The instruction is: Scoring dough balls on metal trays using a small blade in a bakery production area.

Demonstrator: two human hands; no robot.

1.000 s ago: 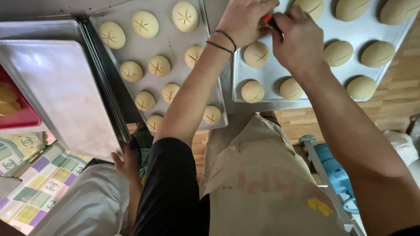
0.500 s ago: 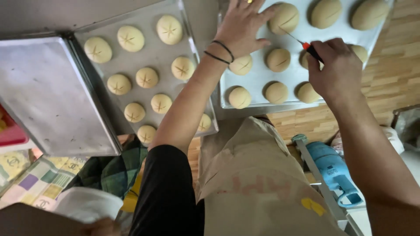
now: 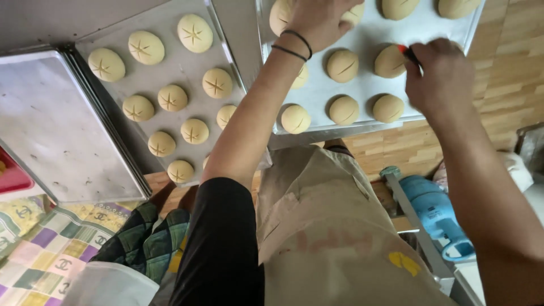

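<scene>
**Scoring dough rounds on a metal tray**

I see two grey metal baking trays: the right tray point(image 3: 368, 107) over a wooden plank floor point(image 3: 510, 85), the left tray point(image 3: 170, 62) with star-cut buns. My right hand point(image 3: 442, 76) is closed around a red-tipped blade tool point(image 3: 407, 52) touching a pale dough round point(image 3: 390, 61). My left hand point(image 3: 317, 20) rests, fingers spread, on another round point(image 3: 281, 16). A blue cylinder point(image 3: 436, 212) stands lower right.

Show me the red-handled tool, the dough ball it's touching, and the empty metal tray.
red-handled tool point(image 3: 406, 52), head view, on the red handle above the fist.
dough ball point(image 3: 388, 61), head view, on its bare top.
empty metal tray point(image 3: 51, 130), head view, on its bare flat bottom.
</scene>
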